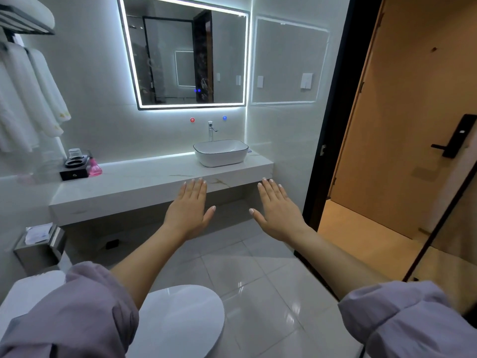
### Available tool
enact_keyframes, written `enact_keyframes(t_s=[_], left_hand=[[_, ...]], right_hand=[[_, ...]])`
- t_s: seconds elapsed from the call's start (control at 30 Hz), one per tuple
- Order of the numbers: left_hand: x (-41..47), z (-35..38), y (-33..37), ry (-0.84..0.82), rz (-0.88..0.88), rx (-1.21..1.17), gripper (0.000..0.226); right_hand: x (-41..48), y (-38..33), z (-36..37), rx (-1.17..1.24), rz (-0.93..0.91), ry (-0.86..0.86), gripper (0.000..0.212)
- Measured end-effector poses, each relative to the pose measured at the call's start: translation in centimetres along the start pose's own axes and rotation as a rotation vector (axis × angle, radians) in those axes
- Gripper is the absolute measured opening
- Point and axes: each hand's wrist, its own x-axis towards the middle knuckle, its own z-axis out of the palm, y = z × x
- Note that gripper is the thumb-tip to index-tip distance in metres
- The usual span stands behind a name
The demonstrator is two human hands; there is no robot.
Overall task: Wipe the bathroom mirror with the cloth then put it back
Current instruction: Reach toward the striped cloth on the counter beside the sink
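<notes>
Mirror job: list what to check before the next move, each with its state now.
1. Left hand free: ok, open, holds nothing.
2. Right hand free: ok, open, holds nothing.
3. Cloth found: cannot tell; only towels hang at the left, and no wiping cloth plainly shows.
4. Mirror in view: ok, lit, nothing in front of it.
5. Mirror in reach: probably not ok; the counter and basin stand between, and both hands hover short of it.
</notes>
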Motion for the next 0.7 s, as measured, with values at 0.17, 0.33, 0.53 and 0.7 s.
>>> enact_keyframes(t_s=[0.17, 0.33, 0.53, 0.7], left_hand=[[6.4, 2.9, -1.6, 0.010, 0.000, -0.002, 0.071], [14.3, 5.9, -4.2, 0.002, -0.018, 0.014, 0.071], [21.5, 9.0, -6.8, -0.007, -0.032, 0.031, 0.071], [26.1, 11.5, -7.0, -0.036, -0.043, 0.029, 0.072]], right_hand=[[5.9, 2.5, 2.8, -0.005, 0.011, 0.006, 0.073], [14.0, 5.7, 5.5, -0.028, 0.027, -0.003, 0.073], [21.8, 8.4, 8.3, -0.009, 0.026, -0.006, 0.074], [26.1, 10.2, 10.4, 0.018, 0.011, 0.004, 0.074]])
